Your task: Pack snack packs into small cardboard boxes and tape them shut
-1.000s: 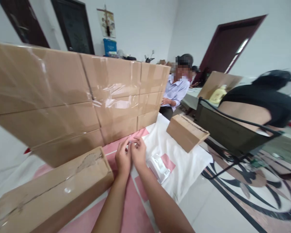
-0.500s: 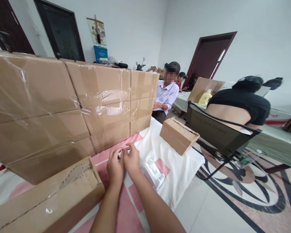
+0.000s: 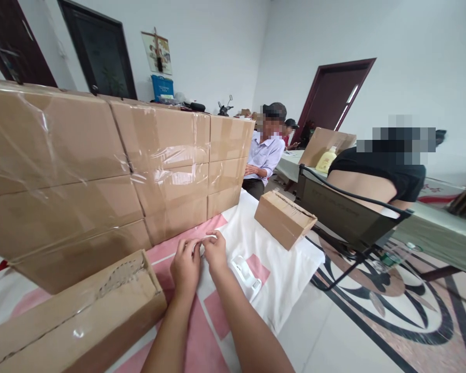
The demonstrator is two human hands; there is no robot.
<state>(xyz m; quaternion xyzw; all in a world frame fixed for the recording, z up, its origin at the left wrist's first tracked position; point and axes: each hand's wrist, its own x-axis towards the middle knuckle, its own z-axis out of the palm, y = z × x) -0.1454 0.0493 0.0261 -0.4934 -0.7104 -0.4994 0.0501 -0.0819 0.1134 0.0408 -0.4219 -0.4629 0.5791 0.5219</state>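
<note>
My left hand and my right hand are close together above the pink and white cloth. Fingers of both hands are bent and closed around something small and pale between the fingertips, too small to make out. Just right of my right wrist lies a white plastic device, partly covered by my forearm. A long cardboard box lies to the left of my left hand.
Taped cardboard boxes form a stacked wall at the left and ahead. A smaller carton sits at the cloth's far right edge. Beyond are a seated person in a light shirt and another person in black on a chair.
My right hand has moved slightly away from my left, and a pale bit now shows between the fingertips. The view has shifted a little.
</note>
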